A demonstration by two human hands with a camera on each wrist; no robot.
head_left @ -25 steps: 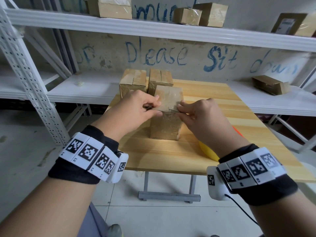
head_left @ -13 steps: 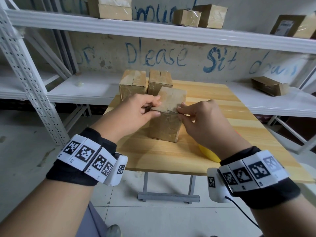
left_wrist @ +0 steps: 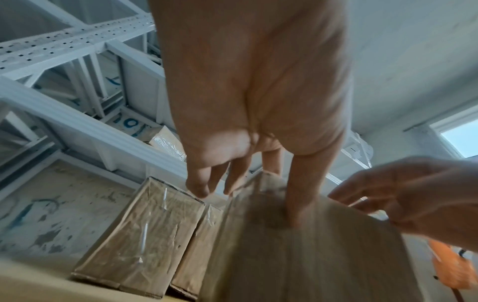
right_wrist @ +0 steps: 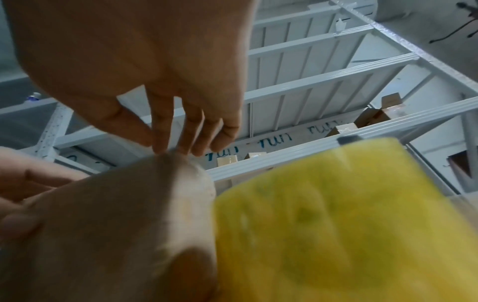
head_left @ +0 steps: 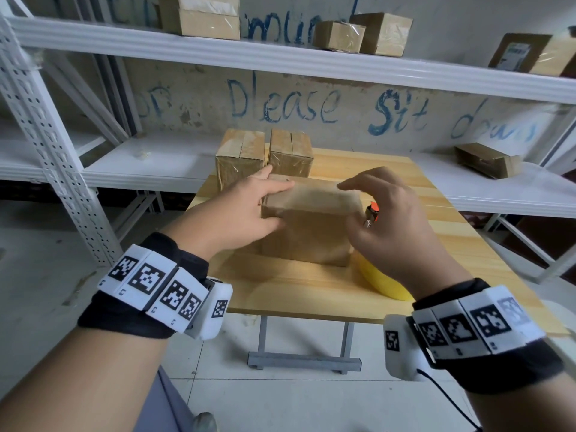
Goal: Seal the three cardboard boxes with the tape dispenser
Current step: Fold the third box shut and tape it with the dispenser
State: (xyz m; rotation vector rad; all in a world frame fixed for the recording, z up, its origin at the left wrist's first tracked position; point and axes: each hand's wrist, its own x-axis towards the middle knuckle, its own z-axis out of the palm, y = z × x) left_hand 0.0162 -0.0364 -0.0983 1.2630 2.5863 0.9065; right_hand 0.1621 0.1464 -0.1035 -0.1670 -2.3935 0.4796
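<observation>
The left hand (head_left: 246, 210) is resting on the near cardboard box (head_left: 311, 226), its fingers (left_wrist: 302, 194) lying straight along the box's top left edge and the thumb pressing against the front face — a flat hold, nothing curled round. The right hand (head_left: 392, 219) is hovering just over the box's right top corner with its fingers (right_wrist: 191, 132) loosely spread and holding nothing; whether the fingertips are touching the cardboard cannot be told. The box is standing upright on the wooden desk (head_left: 436, 232), blurred in all views. Behind it, two more boxes — the left rear box (head_left: 240, 157) and the right rear box (head_left: 291, 154) — are sitting side by side at the desk's far edge. The tape dispenser (head_left: 372, 213), orange with a yellow roll (head_left: 383, 282), is lying on the desk just right of the near box, partly hidden by the right hand.
</observation>
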